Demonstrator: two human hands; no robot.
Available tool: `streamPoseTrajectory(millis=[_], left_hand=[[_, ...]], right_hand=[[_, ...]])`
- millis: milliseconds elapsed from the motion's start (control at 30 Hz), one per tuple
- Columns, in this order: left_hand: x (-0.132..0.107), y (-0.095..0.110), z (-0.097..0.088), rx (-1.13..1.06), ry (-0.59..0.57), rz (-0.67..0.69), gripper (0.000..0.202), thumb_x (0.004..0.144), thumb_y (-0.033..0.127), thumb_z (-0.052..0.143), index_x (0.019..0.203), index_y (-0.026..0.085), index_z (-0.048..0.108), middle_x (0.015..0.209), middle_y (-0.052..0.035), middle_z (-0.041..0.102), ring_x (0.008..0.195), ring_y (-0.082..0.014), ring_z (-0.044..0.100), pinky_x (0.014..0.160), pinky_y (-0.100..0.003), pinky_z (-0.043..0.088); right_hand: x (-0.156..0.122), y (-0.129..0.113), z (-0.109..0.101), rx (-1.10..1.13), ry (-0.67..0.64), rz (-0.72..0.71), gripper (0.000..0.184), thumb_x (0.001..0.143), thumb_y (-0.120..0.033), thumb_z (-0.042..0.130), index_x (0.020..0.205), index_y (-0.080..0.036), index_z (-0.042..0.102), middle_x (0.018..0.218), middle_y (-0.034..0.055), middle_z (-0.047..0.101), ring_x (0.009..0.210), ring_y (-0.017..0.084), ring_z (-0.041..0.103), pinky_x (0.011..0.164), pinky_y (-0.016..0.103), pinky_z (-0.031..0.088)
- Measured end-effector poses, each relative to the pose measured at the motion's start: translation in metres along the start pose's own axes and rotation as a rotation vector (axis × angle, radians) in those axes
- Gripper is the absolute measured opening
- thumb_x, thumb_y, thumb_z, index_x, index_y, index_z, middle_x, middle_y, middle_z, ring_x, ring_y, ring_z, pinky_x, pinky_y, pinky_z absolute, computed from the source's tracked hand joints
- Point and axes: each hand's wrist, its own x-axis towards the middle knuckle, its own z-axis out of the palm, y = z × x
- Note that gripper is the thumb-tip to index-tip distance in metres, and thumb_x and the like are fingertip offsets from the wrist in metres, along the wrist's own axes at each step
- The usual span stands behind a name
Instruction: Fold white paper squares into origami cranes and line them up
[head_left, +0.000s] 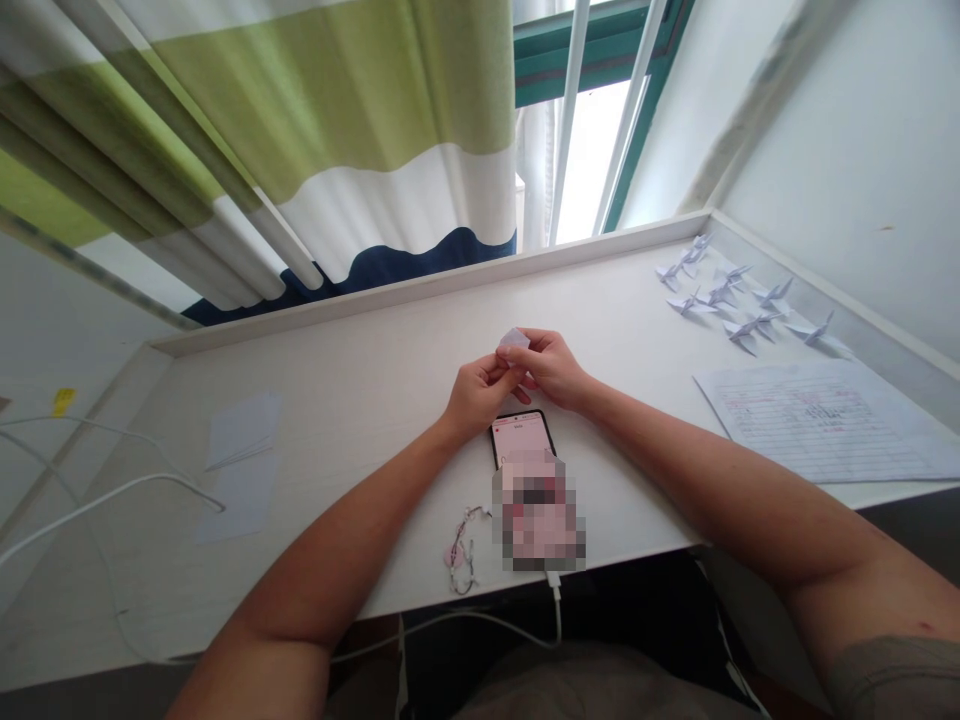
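Between my two hands, just above the white desk, is a small folded piece of white paper (514, 339). My left hand (480, 393) is closed, with its fingertips pinching the paper's lower left side. From the right, my right hand (553, 362) grips the same piece between thumb and fingers. Its upper corner sticks up above the fingertips; the lower part is hidden by them. Directly below my hands lies a phone (517, 435), its screen lit and partly blurred out, with a white cable plugged into its near end.
Several folded paper cranes (720, 292) stand at the far right of the desk (360, 370). Written sheets (817, 420) lie in front of them. Blank paper pieces (238, 465) and a white cable (150, 480) are at left. A beaded phone strap (459, 555) lies beside the phone.
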Motion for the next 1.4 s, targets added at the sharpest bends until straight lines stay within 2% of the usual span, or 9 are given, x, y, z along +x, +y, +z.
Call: streamPoseTrajectory(millis=[233,500,667,833,933,1067,1133,1267,1400], left_hand=[[0.001,0.004,-0.003,-0.02,-0.022,-0.018,0.059,0.082,0.073,0.084,0.088,0.015,0.073,0.081,-0.0099,0.082,0.061,-0.0199,0.076,0.066,-0.035,0.063],[0.002,0.008,-0.007,-0.022,0.019,-0.037,0.06,0.084,0.074,0.082,0.085,0.016,0.069,0.077,-0.0108,0.082,0.064,-0.0223,0.078,0.071,-0.036,0.063],[0.0,0.007,-0.007,0.022,0.045,-0.026,0.059,0.085,0.073,0.082,0.083,0.016,0.069,0.073,-0.0098,0.081,0.064,-0.0221,0.078,0.069,-0.034,0.062],[-0.001,0.006,-0.005,0.028,0.051,-0.031,0.058,0.085,0.073,0.082,0.083,0.016,0.068,0.075,-0.0104,0.081,0.065,-0.0223,0.079,0.07,-0.035,0.064],[0.0,0.006,-0.004,0.0,0.038,-0.011,0.06,0.085,0.074,0.081,0.089,0.015,0.071,0.085,-0.0117,0.083,0.066,-0.0227,0.079,0.068,-0.036,0.065],[0.003,0.005,-0.004,0.023,0.093,0.036,0.058,0.087,0.072,0.079,0.093,0.015,0.075,0.096,-0.0102,0.083,0.066,-0.0212,0.08,0.065,-0.033,0.063],[0.004,0.004,-0.005,0.039,0.131,0.04,0.057,0.088,0.072,0.079,0.096,0.015,0.076,0.093,-0.0085,0.083,0.062,-0.0202,0.079,0.063,-0.031,0.061],[0.002,0.006,-0.005,0.048,0.163,0.048,0.058,0.089,0.073,0.077,0.094,0.016,0.076,0.084,-0.008,0.083,0.058,-0.019,0.077,0.062,-0.031,0.062],[-0.002,0.009,-0.002,0.051,0.202,0.031,0.06,0.088,0.075,0.077,0.093,0.015,0.076,0.086,-0.0102,0.084,0.057,-0.0191,0.076,0.056,-0.03,0.061]], right_hand=[[0.002,0.004,-0.001,-0.041,0.022,0.006,0.038,0.086,-0.049,0.086,0.074,-0.023,0.061,0.053,-0.0086,0.048,0.04,0.008,0.039,0.033,0.023,0.037],[-0.001,0.001,-0.006,-0.132,0.096,-0.093,0.04,0.092,-0.053,0.077,0.072,-0.02,0.068,0.061,-0.0032,0.06,0.052,0.01,0.051,0.057,0.03,0.054],[-0.002,0.0,-0.002,-0.141,0.084,-0.09,0.043,0.086,-0.057,0.086,0.071,-0.021,0.067,0.058,-0.0037,0.061,0.047,0.011,0.053,0.045,0.027,0.043],[-0.002,0.002,-0.005,-0.113,0.067,-0.053,0.042,0.09,-0.052,0.084,0.069,-0.021,0.066,0.056,-0.0038,0.059,0.048,0.01,0.052,0.045,0.026,0.042],[0.0,0.005,-0.009,-0.089,0.096,-0.026,0.039,0.088,-0.052,0.086,0.072,-0.019,0.071,0.063,-0.0007,0.064,0.056,0.011,0.054,0.047,0.025,0.044],[0.003,0.007,-0.01,-0.019,0.119,-0.005,0.036,0.085,-0.056,0.086,0.083,-0.02,0.08,0.085,0.0066,0.076,0.083,0.018,0.07,0.067,0.029,0.059],[0.004,0.008,-0.009,0.001,0.092,-0.001,0.037,0.085,-0.057,0.086,0.085,-0.02,0.081,0.09,0.0077,0.077,0.091,0.02,0.071,0.071,0.03,0.061],[0.004,0.008,-0.009,0.001,0.023,0.038,0.041,0.089,-0.059,0.084,0.083,-0.019,0.08,0.075,0.003,0.069,0.074,0.016,0.065,0.057,0.027,0.053],[0.002,0.006,-0.009,-0.05,0.032,0.005,0.041,0.089,-0.06,0.084,0.081,-0.019,0.081,0.076,0.0025,0.069,0.078,0.016,0.065,0.069,0.029,0.057]])
